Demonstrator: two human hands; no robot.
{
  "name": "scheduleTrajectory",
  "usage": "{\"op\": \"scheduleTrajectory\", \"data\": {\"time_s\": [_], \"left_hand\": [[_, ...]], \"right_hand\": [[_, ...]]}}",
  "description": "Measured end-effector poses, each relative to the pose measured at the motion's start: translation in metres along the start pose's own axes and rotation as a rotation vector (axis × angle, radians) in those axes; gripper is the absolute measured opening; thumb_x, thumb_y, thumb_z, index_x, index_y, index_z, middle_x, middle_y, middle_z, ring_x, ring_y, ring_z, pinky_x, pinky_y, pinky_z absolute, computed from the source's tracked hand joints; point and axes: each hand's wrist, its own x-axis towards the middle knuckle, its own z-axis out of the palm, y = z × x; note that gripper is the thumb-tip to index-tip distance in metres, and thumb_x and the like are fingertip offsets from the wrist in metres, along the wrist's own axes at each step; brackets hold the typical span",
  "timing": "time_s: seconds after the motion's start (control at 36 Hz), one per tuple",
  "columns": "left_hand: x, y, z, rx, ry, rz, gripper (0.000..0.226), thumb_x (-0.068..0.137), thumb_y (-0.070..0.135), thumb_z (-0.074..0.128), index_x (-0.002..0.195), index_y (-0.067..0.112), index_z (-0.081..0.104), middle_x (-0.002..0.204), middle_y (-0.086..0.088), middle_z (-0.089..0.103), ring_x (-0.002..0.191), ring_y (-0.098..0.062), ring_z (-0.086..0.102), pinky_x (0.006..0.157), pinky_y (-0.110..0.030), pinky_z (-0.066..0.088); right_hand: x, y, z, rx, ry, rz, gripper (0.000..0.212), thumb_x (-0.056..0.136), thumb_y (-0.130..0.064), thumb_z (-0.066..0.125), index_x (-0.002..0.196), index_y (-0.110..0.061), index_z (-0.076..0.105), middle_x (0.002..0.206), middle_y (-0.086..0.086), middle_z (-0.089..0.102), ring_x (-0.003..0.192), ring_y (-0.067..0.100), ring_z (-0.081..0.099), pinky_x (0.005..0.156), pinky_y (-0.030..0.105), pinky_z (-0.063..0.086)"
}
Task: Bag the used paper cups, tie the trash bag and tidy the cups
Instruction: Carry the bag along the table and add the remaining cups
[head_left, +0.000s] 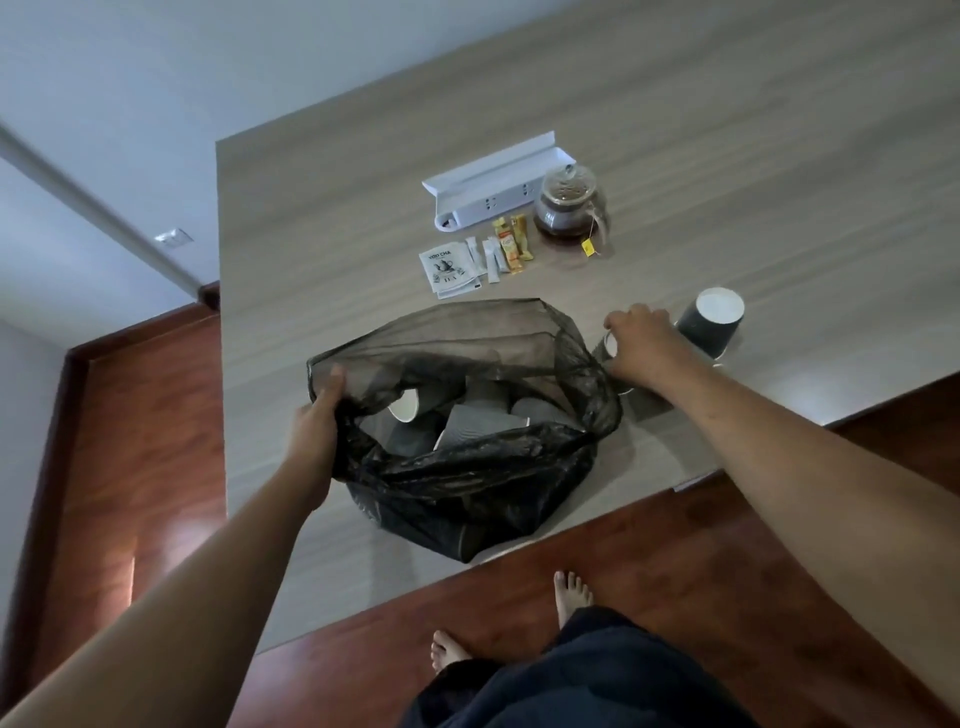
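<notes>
Cups (470, 415) lie inside the black trash bag (467, 467) at centre frame, its rim gripped by the left hand (317, 415); the right hand (644, 345) closes over another cup (612, 347) beside it on the table (311, 234).

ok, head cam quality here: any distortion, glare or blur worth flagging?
Head view: wide-angle distortion tilts the table and stretches both forearms; dim, flat light; glare patch on the wood floor at left; the trash bag is semi-sheer, so cups inside read soft; the right hand hides most of one cup.
</notes>
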Motion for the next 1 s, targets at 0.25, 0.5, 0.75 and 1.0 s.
{"op": "scheduleTrajectory", "data": {"time_s": [0.25,0.5,0.75,1.0], "left_hand": [[0.011,-0.001,-0.015,-0.011,0.053,-0.007,0.031,0.097,0.038,0.057,0.093,0.009,0.067,0.083,-0.009,0.069,0.074,-0.025,0.066,0.069,-0.032,0.053],[0.011,0.006,-0.028,-0.128,0.044,-0.010,0.034,0.096,0.047,0.055,0.095,0.017,0.070,0.102,-0.012,0.074,0.095,-0.031,0.071,0.091,-0.045,0.055],[0.007,0.004,-0.042,-0.173,0.053,0.005,0.036,0.098,0.046,0.053,0.094,0.015,0.071,0.102,-0.014,0.074,0.096,-0.032,0.071,0.090,-0.045,0.055],[0.010,-0.002,-0.039,-0.194,0.100,0.025,0.029,0.098,0.041,0.056,0.088,0.016,0.067,0.091,-0.008,0.071,0.088,-0.028,0.067,0.079,-0.037,0.053]], "right_hand": [[-0.048,-0.067,-0.079,0.996,0.370,-0.023,0.034,0.076,-0.051,0.065,0.098,-0.025,0.068,0.094,-0.003,0.069,0.084,0.019,0.065,0.070,0.036,0.051],[-0.054,-0.166,-0.003,0.646,-0.171,-0.401,0.052,0.077,-0.043,0.078,0.123,-0.025,0.062,0.116,-0.006,0.063,0.108,0.015,0.060,0.084,0.024,0.045],[-0.030,-0.197,0.040,0.365,-0.150,-0.554,0.072,0.076,-0.056,0.074,0.141,-0.037,0.046,0.141,0.002,0.043,0.131,0.029,0.038,0.109,0.047,0.037],[-0.050,-0.132,0.018,0.586,0.370,-0.553,0.036,0.090,-0.027,0.063,0.124,-0.014,0.062,0.116,0.003,0.056,0.110,0.019,0.050,0.093,0.031,0.041]]}}
